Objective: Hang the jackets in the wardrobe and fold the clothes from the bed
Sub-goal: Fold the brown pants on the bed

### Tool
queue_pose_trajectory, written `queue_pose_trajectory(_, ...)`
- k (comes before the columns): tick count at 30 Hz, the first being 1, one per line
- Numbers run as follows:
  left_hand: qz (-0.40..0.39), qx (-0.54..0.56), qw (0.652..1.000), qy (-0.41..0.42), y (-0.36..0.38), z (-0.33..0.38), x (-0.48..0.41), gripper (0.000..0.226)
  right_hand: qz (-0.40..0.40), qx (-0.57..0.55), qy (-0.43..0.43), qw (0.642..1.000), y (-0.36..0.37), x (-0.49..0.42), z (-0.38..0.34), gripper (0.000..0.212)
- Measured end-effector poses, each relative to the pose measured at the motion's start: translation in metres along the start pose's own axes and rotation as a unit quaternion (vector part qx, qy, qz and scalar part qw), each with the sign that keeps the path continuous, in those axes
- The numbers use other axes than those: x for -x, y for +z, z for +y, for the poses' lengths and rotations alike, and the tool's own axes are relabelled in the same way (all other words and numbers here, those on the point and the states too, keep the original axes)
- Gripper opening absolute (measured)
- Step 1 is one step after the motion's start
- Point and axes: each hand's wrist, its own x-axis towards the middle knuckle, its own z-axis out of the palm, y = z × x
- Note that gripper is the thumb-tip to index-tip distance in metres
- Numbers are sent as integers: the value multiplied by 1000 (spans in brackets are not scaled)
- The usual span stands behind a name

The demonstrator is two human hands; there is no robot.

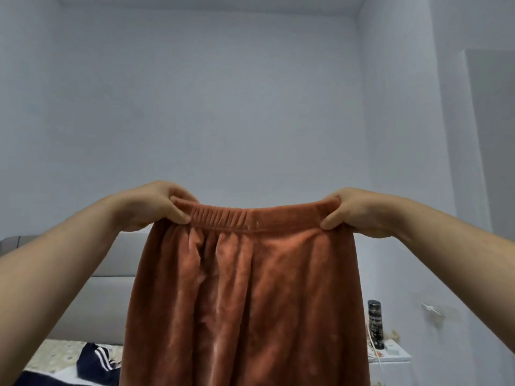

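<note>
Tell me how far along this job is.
Done: nothing folded or hung is in view. In hand: the left hand and right hand pinch the waistband of a rust-orange plush garment, held up unfolded. Left: a navy white-striped garment lies crumpled on the bed.

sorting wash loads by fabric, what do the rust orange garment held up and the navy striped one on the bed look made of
Rust-orange garment: looks like plush velour or fleece, its soft nap catching light in shiny patches; the waistband is gathered elastic. Navy striped garment: seems a smooth knit, perhaps synthetic sportswear fabric, but too small to be sure.
</note>
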Motion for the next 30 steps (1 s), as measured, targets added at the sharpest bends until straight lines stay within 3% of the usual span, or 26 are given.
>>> queue_pose_trajectory(2,-5,-247,969,15,14,9,0,38,30,199,-6,979,5,1,-4,22)
queue_pose_trajectory(3,6,-315,949,20,24,15,-1,33,28,301,-10,953,12,2,-9,23)
queue_pose_trajectory(5,42,-342,937,55,44,26,-3,24,9,433,-17,901,31,4,-19,28)
queue_pose_trajectory(6,57,-321,942,78,52,33,-3,24,-2,450,-19,893,40,3,-21,32)
queue_pose_trajectory(7,65,-289,950,98,58,41,-3,24,-17,440,-28,897,48,3,-21,36)
queue_pose_trajectory(9,69,-236,961,126,65,52,-4,26,-89,311,-53,945,62,3,-18,48)
queue_pose_trajectory(12,92,-207,962,154,71,62,-6,26,-170,69,-80,980,84,8,-8,29)
queue_pose_trajectory(17,114,-212,956,167,70,60,-7,32,-79,-92,-100,987,104,-2,17,12)
queue_pose_trajectory(23,101,-182,962,177,66,49,-7,37,-154,-133,-99,974,106,2,10,36)
queue_pose_trajectory(30,109,-96,970,197,68,36,-17,45,-191,-95,-74,974,115,6,12,26)
